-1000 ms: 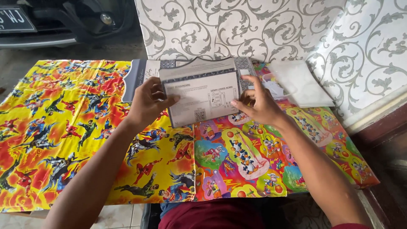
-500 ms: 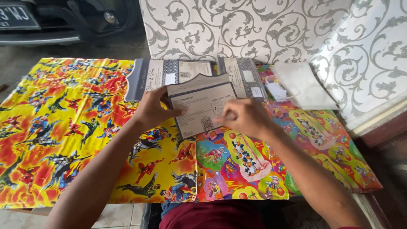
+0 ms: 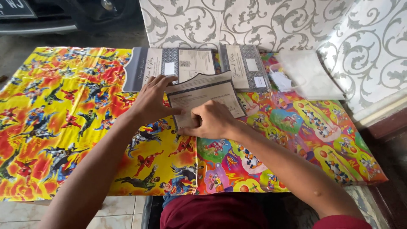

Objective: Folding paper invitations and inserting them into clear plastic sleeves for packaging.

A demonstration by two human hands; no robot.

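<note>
A folded grey-and-cream card (image 3: pixel 212 95) with a dark patterned border lies flat on the bright wrapping paper in front of me. My left hand (image 3: pixel 151 101) rests on its left edge, fingers spread towards the far side. My right hand (image 3: pixel 213 121) presses down on its near edge with bent fingers. Just beyond lie two stacks of similar cards, one on the left (image 3: pixel 169 68) and one on the right (image 3: pixel 245 68).
A yellow-red cartoon wrapping sheet (image 3: pixel 55 123) covers the left, a multicoloured one (image 3: pixel 322 140) the right. Clear plastic sleeves (image 3: pixel 309 76) and small white labels (image 3: pixel 280 79) lie at the back right. A patterned wall (image 3: pixel 254 21) stands behind, a vehicle bumper (image 3: pixel 38 21) far left.
The card was held up unfolded with both hands; it has since been folded smaller and brought down onto the paper, and both hands now press on it.
</note>
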